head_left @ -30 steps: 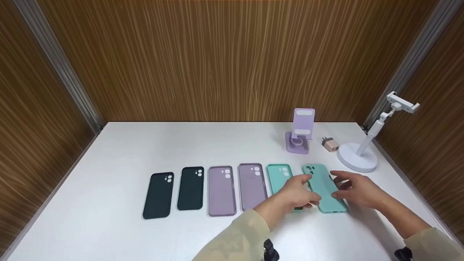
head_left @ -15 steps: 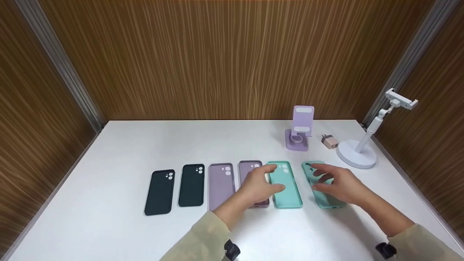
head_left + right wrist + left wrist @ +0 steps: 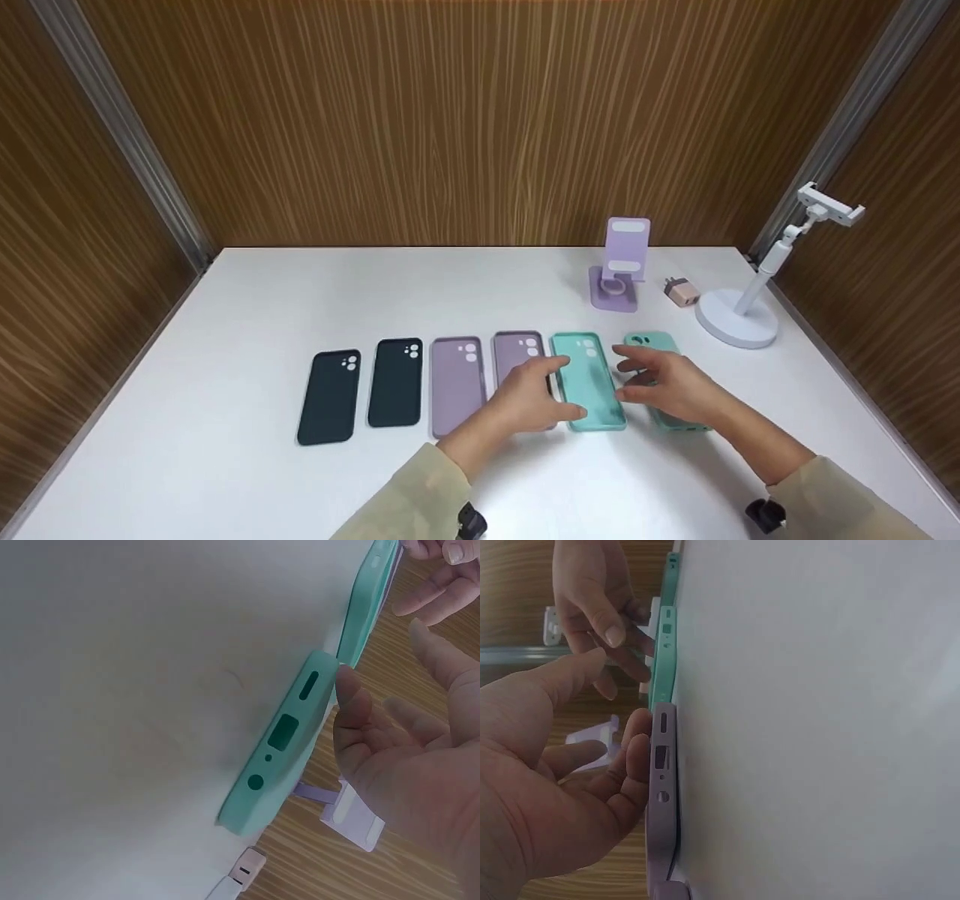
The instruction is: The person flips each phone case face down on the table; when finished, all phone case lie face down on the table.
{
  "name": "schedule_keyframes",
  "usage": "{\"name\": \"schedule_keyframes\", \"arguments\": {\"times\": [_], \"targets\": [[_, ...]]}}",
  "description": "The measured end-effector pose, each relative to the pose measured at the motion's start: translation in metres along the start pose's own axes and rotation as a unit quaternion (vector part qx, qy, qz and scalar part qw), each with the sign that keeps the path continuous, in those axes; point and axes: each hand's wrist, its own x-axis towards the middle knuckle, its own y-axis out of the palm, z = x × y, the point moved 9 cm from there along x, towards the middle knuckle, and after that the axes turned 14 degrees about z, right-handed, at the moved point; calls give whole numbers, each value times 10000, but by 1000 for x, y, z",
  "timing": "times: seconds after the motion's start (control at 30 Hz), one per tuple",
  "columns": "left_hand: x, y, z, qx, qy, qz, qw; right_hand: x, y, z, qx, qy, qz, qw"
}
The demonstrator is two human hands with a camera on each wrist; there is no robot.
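Note:
A light teal phone case lies inner side up on the white table, between my two hands. My left hand hovers over the second lilac phone case, thumb and fingers spread toward the light teal one. My right hand is above the darker teal phone case and covers its middle; its fingertips are near the light teal case's right edge. Neither hand holds anything. In the right wrist view the darker teal case shows its port cutouts below the loosely bent fingers.
To the left lie another lilac phone case and two black phone cases, all in one row. Behind stand a lilac phone stand, a pink charger plug and a white phone holder on a round base.
Both hands have moved left, from around the darker teal case to around the light teal case. The left hand moved first, and the right hand followed. The cases lie about where they were.

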Motion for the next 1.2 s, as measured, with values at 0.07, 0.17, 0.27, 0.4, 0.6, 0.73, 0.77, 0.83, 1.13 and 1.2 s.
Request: {"name": "schedule_keyframes", "arguments": {"times": [0.07, 0.17, 0.27, 0.4, 0.6, 0.73, 0.77, 0.83, 1.13, 1.2], "targets": [[1, 0, 2, 51, -6, 15, 10000, 2, 3, -2, 110, 13, 94, 9999], [2, 1, 5, 48, -35, 33, 10000, 4, 7, -4, 208, 52, 191, 9996], [3, 1, 7, -40, -72, 55, 10000, 5, 8, -6, 256, 81, 254, 9993], [4, 1, 12, -218, -95, 120, 9996, 4, 10, -7, 248, 128, 295, 9992], [7, 5, 16, -31, 56, 162, 9998, 2, 13, -13, 106, 241, 358, 9990], [8, 9, 16, 186, 156, 192, 9995, 1, 14, -13, 10, 220, 392, 9990], [7, 9, 16, 217, 165, 201, 9994, 1, 15, -12, -7, 193, 390, 9991], [7, 10, 16, 259, 187, 207, 9993, 1, 16, -11, -50, 126, 407, 9991], [10, 10, 15, 442, 230, 114, 9987, 0, 17, -8, 114, 169, 509, 9985], [11, 10, 15, 525, 300, 79, 9981, 1, 18, -7, 102, 123, 545, 9984]]}}
